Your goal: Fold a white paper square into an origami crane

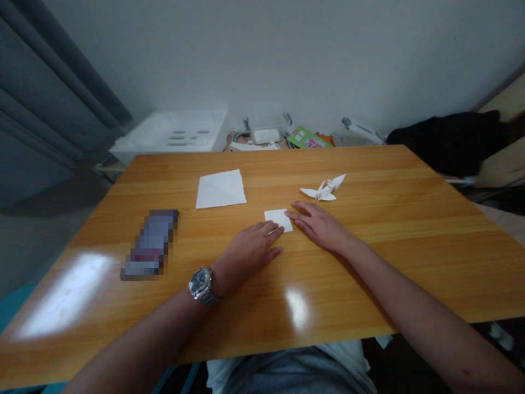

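A small white square of folded paper (277,216) lies flat on the wooden table, between my two hands. My left hand (253,246), with a metal watch (202,284) on its wrist, rests its outstretched fingertips on the paper's near left edge. From the right, my right hand (316,223) touches the paper's right side with a fingertip, its fingers spread. Just beyond the right hand sits a folded white paper crane (325,189). A larger creased sheet of white paper (220,189) lies farther back on the left.
A phone (151,243), its screen blurred, lies on the table's left (188,257). Behind the far edge are a white foam tray (192,128), a green booklet (305,138) and assorted items. A black cloth heap (447,139) is at the far right, grey curtains (53,82) at the left.
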Action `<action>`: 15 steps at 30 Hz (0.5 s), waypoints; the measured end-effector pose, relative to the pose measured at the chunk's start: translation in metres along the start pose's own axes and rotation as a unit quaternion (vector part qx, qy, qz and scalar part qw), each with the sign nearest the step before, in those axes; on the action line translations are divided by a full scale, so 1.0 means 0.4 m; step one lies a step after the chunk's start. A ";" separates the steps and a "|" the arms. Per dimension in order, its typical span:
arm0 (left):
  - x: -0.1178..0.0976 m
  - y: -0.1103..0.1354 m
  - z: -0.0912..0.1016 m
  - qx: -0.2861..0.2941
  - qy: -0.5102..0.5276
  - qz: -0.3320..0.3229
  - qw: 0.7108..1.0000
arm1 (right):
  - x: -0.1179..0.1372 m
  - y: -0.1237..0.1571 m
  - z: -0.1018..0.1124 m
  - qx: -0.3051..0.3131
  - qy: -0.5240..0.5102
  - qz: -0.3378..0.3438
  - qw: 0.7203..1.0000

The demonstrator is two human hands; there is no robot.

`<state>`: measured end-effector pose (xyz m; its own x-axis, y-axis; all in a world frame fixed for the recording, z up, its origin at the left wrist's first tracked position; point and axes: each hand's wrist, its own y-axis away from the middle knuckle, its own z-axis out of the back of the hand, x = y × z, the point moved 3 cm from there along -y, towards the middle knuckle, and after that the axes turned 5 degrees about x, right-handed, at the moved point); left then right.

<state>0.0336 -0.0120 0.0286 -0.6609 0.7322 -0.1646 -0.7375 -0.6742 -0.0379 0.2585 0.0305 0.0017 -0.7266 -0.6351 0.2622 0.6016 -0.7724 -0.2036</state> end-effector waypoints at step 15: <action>-0.007 0.001 0.002 -0.005 -0.003 0.004 1.000 | -0.005 -0.007 0.003 -0.012 -0.061 -0.021 0.998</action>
<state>0.0350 -0.0143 0.0298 -0.6678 0.7272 -0.1591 -0.7305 -0.6812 -0.0472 0.2587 0.0338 0.0030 -0.7038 -0.5977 0.3840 0.5624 -0.7990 -0.2129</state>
